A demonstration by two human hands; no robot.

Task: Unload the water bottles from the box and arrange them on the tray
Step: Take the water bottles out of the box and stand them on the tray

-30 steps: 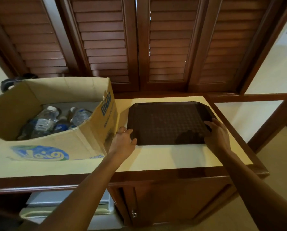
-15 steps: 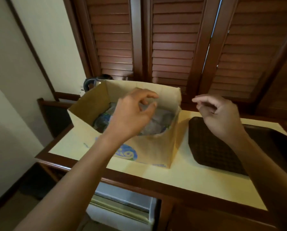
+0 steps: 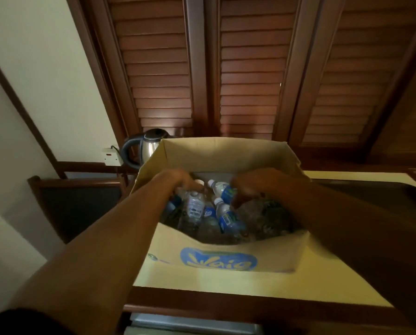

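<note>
An open cardboard box with a blue logo on its front stands on the cream counter. Several clear water bottles with blue labels and white caps lie jumbled inside. Both of my hands reach down into the box. My left hand has its fingers bent over the top of a bottle on the left. My right hand curls over a blue-labelled bottle. Blur and shadow hide whether either hand has a grip. The dark tray lies to the right of the box, mostly behind my right forearm.
A steel kettle stands behind the box's left corner, by a wall socket. Brown louvred shutters close off the back. A dark wooden frame sits left of the counter, and a white appliance sits below its front edge.
My hands left the tray, rose over the box, and have now dropped inside it among the bottles. The view has swung left and closer to the box.
</note>
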